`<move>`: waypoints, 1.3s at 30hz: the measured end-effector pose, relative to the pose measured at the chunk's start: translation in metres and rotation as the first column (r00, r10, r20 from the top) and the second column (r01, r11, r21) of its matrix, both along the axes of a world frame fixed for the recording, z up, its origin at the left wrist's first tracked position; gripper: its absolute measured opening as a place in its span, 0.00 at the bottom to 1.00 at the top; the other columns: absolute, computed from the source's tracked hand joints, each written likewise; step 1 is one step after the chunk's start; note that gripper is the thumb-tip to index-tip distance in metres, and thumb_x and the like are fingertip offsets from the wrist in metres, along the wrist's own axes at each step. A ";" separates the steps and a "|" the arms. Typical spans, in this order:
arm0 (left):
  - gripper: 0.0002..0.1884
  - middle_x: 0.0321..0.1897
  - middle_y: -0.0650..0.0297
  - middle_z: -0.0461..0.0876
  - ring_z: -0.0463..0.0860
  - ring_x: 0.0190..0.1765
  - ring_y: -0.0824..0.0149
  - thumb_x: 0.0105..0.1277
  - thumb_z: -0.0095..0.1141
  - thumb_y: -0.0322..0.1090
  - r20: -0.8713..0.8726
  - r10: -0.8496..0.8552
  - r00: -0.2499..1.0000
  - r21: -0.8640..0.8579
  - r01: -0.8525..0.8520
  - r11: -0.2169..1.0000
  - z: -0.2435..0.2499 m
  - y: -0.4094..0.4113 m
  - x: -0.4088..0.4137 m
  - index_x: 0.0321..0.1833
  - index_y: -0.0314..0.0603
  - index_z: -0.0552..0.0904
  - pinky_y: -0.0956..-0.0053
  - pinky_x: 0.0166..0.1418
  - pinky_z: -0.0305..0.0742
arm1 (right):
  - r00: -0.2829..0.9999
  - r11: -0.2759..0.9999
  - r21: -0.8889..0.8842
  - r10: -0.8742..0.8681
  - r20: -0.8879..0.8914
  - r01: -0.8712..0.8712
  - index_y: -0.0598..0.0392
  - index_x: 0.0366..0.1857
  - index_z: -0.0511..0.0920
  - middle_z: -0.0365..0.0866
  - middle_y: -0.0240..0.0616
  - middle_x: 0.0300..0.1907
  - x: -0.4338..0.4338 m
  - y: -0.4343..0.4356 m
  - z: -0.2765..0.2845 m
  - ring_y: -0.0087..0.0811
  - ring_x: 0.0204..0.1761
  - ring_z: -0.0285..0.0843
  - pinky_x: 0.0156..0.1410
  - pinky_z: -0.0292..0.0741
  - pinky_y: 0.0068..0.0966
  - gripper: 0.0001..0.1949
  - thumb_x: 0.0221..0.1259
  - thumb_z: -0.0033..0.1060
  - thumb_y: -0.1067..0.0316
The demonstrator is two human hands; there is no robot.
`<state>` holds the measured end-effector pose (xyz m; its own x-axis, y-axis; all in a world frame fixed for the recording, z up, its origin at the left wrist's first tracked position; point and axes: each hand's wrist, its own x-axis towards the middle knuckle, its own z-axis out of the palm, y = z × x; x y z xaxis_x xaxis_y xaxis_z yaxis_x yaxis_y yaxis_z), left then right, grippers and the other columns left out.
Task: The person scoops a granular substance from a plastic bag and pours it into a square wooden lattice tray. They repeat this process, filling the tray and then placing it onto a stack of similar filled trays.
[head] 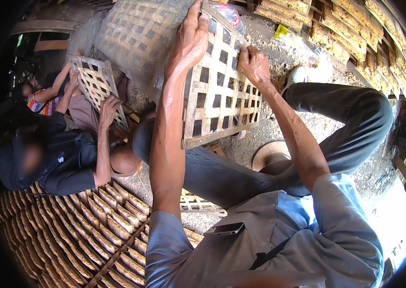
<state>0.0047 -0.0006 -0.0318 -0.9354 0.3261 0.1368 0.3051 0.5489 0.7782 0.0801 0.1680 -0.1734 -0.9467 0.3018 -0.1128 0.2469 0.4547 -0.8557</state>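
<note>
A woven bamboo lattice tray (221,90) with a wooden rim is held up, tilted, before me. My left hand (192,41) grips its upper left rim, fingers pointing up. At its upper right side is my right hand (255,64), with curled fingers against the edge; whether they pinch the rim or a strip is hard to see. Dark gaps show through the weave. Behind it, partly hidden by my left hand and forearm, stands a large pale perforated or woven surface (138,32), blurred and hazy. A phone (224,229) rests on my shirt.
On the left a co-worker in a dark cap holds another lattice tray (96,82); a further person sits beyond. Rows of crumb-topped slabs (69,230) fill the lower left, more slabs (354,28) the upper right. A plastic bottle (237,21) and a round stool-like object (266,153) are nearby.
</note>
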 end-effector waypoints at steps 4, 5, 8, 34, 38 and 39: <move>0.26 0.78 0.45 0.69 0.71 0.78 0.47 0.85 0.43 0.43 0.002 -0.008 1.000 0.006 0.008 1.000 -0.003 0.005 -0.001 0.84 0.51 0.65 0.57 0.74 0.75 | 0.986 0.998 0.057 0.015 -0.167 -0.005 0.64 0.37 0.82 0.81 0.50 0.23 0.013 0.024 -0.058 0.35 0.19 0.72 0.29 0.74 0.41 0.25 0.80 0.44 0.51; 0.27 0.78 0.45 0.69 0.72 0.78 0.48 0.85 0.43 0.42 -0.002 -0.009 1.000 0.009 0.009 1.000 -0.004 0.004 -0.004 0.84 0.51 0.64 0.57 0.73 0.76 | 0.975 0.998 0.061 0.009 -0.224 0.004 0.63 0.37 0.83 0.81 0.49 0.23 0.016 0.026 -0.055 0.33 0.19 0.71 0.28 0.74 0.41 0.25 0.80 0.44 0.50; 0.27 0.79 0.45 0.68 0.72 0.78 0.48 0.85 0.43 0.42 0.005 -0.010 1.000 0.005 0.010 1.000 -0.003 0.003 -0.003 0.84 0.50 0.64 0.57 0.71 0.78 | 0.998 0.999 -0.032 0.014 -0.069 -0.016 0.61 0.41 0.82 0.82 0.51 0.23 0.000 0.006 -0.011 0.43 0.23 0.81 0.32 0.80 0.47 0.25 0.81 0.43 0.48; 0.27 0.77 0.44 0.71 0.70 0.78 0.41 0.86 0.40 0.44 0.070 0.031 0.997 0.021 -0.032 0.999 0.008 0.004 0.004 0.84 0.50 0.63 0.52 0.81 0.64 | 0.982 0.973 0.223 0.094 -0.162 -0.057 0.56 0.44 0.75 0.82 0.63 0.24 0.001 0.009 -0.025 0.67 0.29 0.84 0.35 0.79 0.59 0.15 0.81 0.45 0.55; 0.27 0.78 0.43 0.69 0.68 0.80 0.41 0.85 0.40 0.43 0.014 0.007 1.000 -0.018 -0.007 1.000 0.008 0.005 0.006 0.84 0.49 0.62 0.51 0.82 0.63 | 0.983 0.991 0.132 0.039 -0.180 -0.015 0.58 0.43 0.76 0.81 0.63 0.23 0.003 0.004 -0.016 0.65 0.28 0.84 0.34 0.79 0.57 0.14 0.81 0.45 0.58; 0.27 0.79 0.43 0.68 0.67 0.80 0.41 0.85 0.40 0.43 -0.012 -0.013 1.000 -0.020 0.013 1.000 0.011 0.006 0.008 0.84 0.48 0.62 0.51 0.82 0.63 | 0.990 0.997 0.074 -0.009 -0.140 0.020 0.58 0.43 0.77 0.81 0.64 0.23 0.001 0.004 -0.014 0.65 0.28 0.84 0.35 0.80 0.57 0.14 0.81 0.45 0.58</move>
